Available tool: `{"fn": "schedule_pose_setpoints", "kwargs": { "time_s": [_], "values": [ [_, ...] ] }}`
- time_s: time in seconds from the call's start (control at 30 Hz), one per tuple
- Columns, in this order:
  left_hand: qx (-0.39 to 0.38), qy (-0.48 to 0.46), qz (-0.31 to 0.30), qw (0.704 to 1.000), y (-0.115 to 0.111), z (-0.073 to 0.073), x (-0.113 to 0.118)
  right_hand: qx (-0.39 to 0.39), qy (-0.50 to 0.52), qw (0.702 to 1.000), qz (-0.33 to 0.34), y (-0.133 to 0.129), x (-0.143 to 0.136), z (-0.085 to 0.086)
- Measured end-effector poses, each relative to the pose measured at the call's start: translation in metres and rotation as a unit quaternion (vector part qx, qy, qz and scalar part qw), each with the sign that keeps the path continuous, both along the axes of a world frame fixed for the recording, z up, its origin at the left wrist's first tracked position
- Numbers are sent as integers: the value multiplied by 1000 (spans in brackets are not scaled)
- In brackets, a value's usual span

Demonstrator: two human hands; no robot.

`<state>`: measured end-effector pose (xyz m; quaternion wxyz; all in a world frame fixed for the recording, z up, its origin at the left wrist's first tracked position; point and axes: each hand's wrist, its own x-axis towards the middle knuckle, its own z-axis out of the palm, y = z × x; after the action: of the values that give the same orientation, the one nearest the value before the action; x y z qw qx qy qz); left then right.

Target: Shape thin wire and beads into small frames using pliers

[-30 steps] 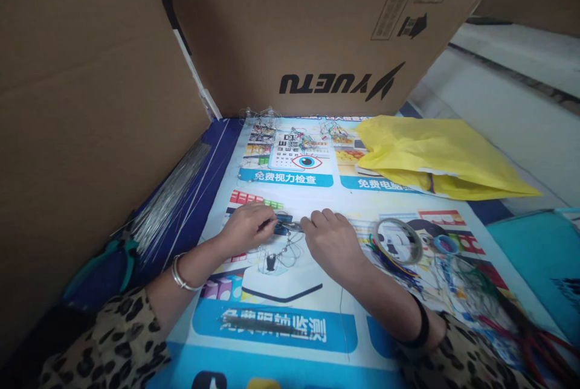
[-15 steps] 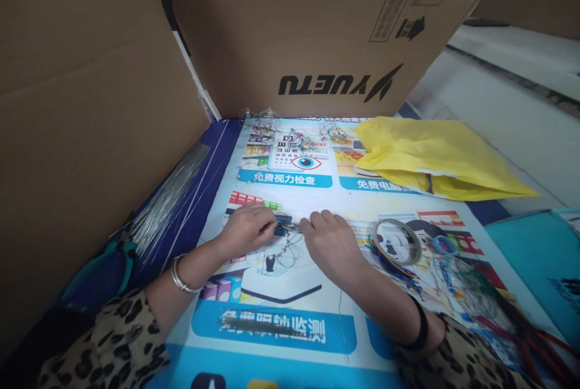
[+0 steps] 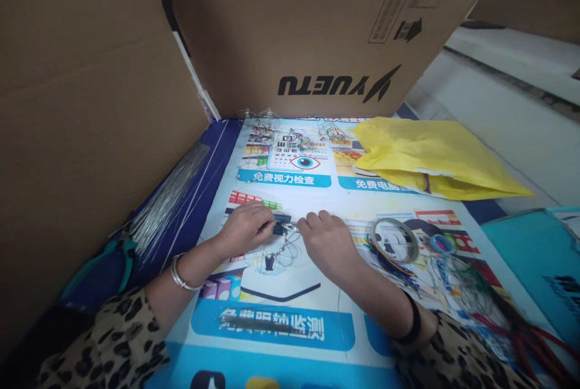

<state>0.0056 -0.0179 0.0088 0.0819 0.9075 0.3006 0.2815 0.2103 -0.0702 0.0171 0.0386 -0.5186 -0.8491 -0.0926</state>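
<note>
Near the middle of the printed sheet [image 3: 335, 205], a small piece of wirework [image 3: 283, 253] with loops, beads and a dark bit lies between and just below my hands. My left hand [image 3: 248, 226] is pinched on thin wire at its upper left end. From the other side, my right hand [image 3: 327, 245] has its fingers curled round the wire close by, knuckles up. A short shiny twisted stretch [image 3: 289, 227] shows between the two hands. The fingertips are partly hidden, and the wire's fine detail is too small to tell.
Cardboard walls [image 3: 254, 26] stand behind and left. Wire lengths [image 3: 170, 196] and teal-handled pliers [image 3: 109, 265] lie left. On the right are a tape roll [image 3: 414, 244], coloured wires [image 3: 389, 261], red-handled pliers [image 3: 528, 334] and a yellow bag [image 3: 435, 156]. Beaded wire tangles [image 3: 267, 120] lie at the back.
My right hand has shifted very slightly left, closer to my left hand. The view has moved a little. Both hands keep their hold.
</note>
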Motion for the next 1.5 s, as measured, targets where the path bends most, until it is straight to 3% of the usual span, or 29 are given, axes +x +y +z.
{"fn": "schedule_pose_setpoints", "kwargs": {
  "time_s": [0.47, 1.3, 1.5],
  "values": [
    [-86, -41, 17, 995, 3, -1, -4, 7, 47, 999, -24, 5, 9, -5],
    [-74, -37, 17, 996, 3, 0, -3, 40, 27, 999, -14, 3, 10, -7],
    [-70, -23, 10, 997, 2, 1, -2, 20, 16, 1000, -14, 1, 7, -1]
  ]
}}
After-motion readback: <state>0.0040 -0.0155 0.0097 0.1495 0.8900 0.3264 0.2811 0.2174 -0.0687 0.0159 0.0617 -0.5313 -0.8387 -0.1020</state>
